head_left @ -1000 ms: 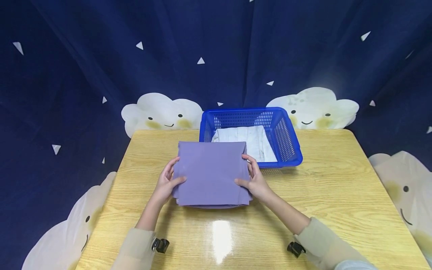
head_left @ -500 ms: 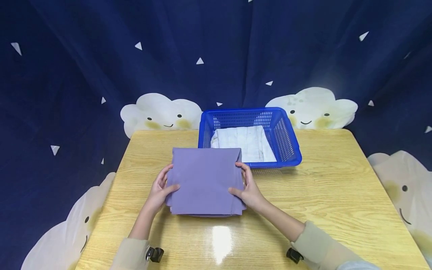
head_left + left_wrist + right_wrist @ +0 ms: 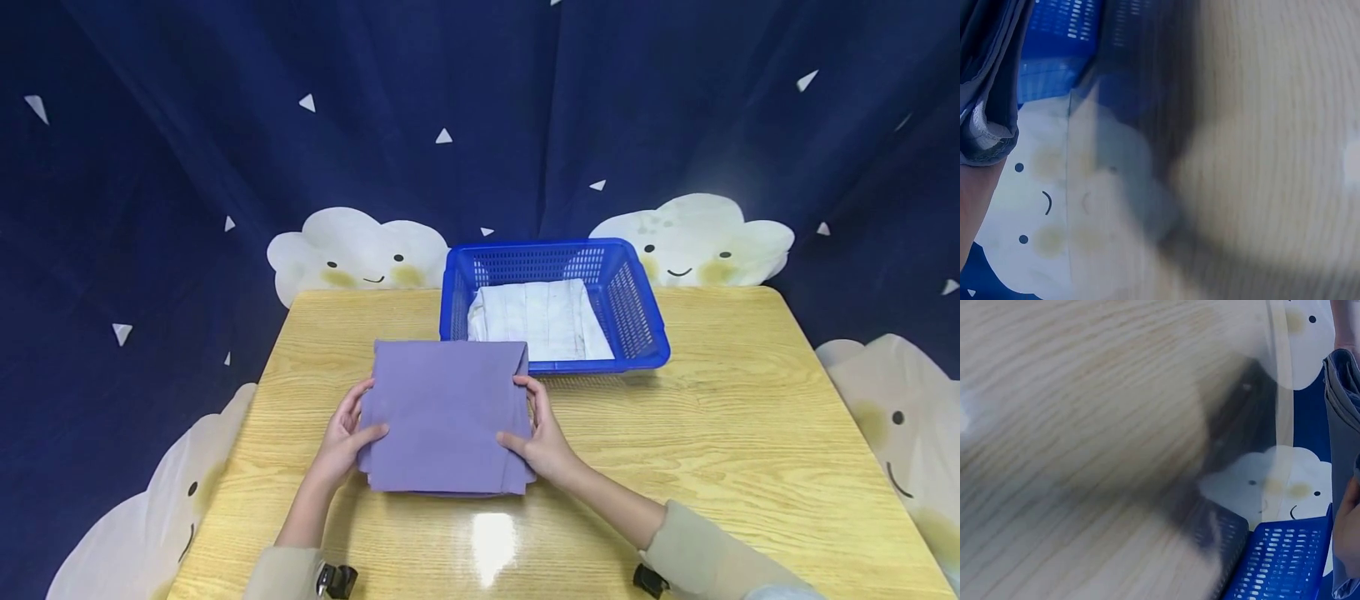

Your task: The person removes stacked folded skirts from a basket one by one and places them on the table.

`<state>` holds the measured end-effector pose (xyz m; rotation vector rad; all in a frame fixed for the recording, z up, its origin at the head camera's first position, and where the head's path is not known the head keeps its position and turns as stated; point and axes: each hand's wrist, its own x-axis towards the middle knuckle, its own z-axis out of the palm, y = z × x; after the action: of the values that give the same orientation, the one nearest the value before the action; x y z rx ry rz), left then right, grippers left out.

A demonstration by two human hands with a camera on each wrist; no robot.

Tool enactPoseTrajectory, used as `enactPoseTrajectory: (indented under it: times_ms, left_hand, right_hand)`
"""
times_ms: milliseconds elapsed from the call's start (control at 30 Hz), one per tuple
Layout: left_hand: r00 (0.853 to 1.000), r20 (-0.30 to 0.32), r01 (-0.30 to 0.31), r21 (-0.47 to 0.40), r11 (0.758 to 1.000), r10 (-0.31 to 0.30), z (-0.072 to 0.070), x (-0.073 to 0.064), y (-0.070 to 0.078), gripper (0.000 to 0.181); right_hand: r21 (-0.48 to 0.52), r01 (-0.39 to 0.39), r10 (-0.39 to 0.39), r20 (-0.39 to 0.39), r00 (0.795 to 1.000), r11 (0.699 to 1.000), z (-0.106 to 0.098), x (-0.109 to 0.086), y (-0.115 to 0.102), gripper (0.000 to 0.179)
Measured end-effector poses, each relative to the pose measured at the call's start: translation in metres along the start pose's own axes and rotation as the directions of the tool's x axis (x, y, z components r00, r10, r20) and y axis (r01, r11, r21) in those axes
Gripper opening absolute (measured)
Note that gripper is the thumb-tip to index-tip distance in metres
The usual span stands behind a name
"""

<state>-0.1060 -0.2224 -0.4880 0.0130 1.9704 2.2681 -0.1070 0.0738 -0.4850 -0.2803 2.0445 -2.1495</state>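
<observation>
A purple folded cloth (image 3: 444,417) is held up over the table in the head view, spread between both hands. My left hand (image 3: 345,437) grips its left edge, thumb on top and fingers underneath. On the opposite edge my right hand (image 3: 543,442) holds it the same way. Stacked layers of the folded cloth (image 3: 988,106) show at the upper left of the left wrist view, greyish there. In the right wrist view the cloth (image 3: 1341,425) runs along the right border, with part of the right hand (image 3: 1349,540) against it. The fingers beneath the cloth are mostly hidden.
Behind the cloth stands a blue plastic basket (image 3: 651,325) at the table's far edge. A white folded cloth (image 3: 536,312) lies inside it, partly covered from view. The wooden table (image 3: 712,433) meets a dark blue curtain (image 3: 495,108) with cloud prints.
Both hands have drawn the purple folded cloth toward the person and slightly left, away from the basket. More of the white cloth shows now. The grip looks unchanged.
</observation>
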Motion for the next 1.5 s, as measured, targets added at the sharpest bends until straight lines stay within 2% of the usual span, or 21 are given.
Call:
enactPoseTrajectory:
  times_ms: [200, 467, 733, 933, 1233, 1400, 1500]
  left_hand:
    - [1.000, -0.003, -0.006, 0.015, 1.000, 0.006, -0.004, -0.006, -0.005, 0.071]
    - [1.000, -0.009, 0.005, 0.035, 0.999, -0.005, -0.009, -0.015, -0.011, 0.070]
    - [0.998, -0.042, 0.049, 0.062, 0.997, -0.046, -0.015, -0.022, -0.018, 0.072]
    - [0.998, -0.057, 0.041, 0.049, 0.998, -0.038, -0.018, -0.025, -0.025, 0.072]
    - [0.998, -0.055, 0.021, 0.034, 0.999, -0.019, -0.021, -0.029, -0.036, 0.071]
    - [0.998, -0.055, 0.031, 0.037, 0.999, -0.029, -0.023, -0.030, -0.040, 0.072]
    - [0.998, -0.051, 0.029, 0.034, 0.999, -0.027, -0.024, -0.030, -0.042, 0.071]
  right_hand:
    - [-0.022, 0.009, -0.009, -0.001, 1.000, 1.000, 0.004, -0.006, 0.006, 0.079]
    - [0.014, 0.019, -0.019, 0.011, 1.000, 1.000, 0.011, -0.014, 0.013, 0.078]
    - [-0.013, 0.067, -0.067, 0.018, 0.998, 0.998, 0.018, -0.023, 0.023, 0.076]
    - [0.047, 0.091, -0.093, 0.031, 0.995, 0.995, 0.025, -0.026, 0.028, 0.076]
    - [0.021, 0.063, -0.063, 0.013, 0.998, 0.998, 0.030, -0.029, 0.039, 0.076]
    - [0.001, 0.047, -0.047, 0.001, 0.999, 0.999, 0.033, -0.031, 0.030, 0.075]
    - [-0.013, 0.040, -0.040, 0.000, 0.999, 0.999, 0.032, -0.028, 0.037, 0.075]
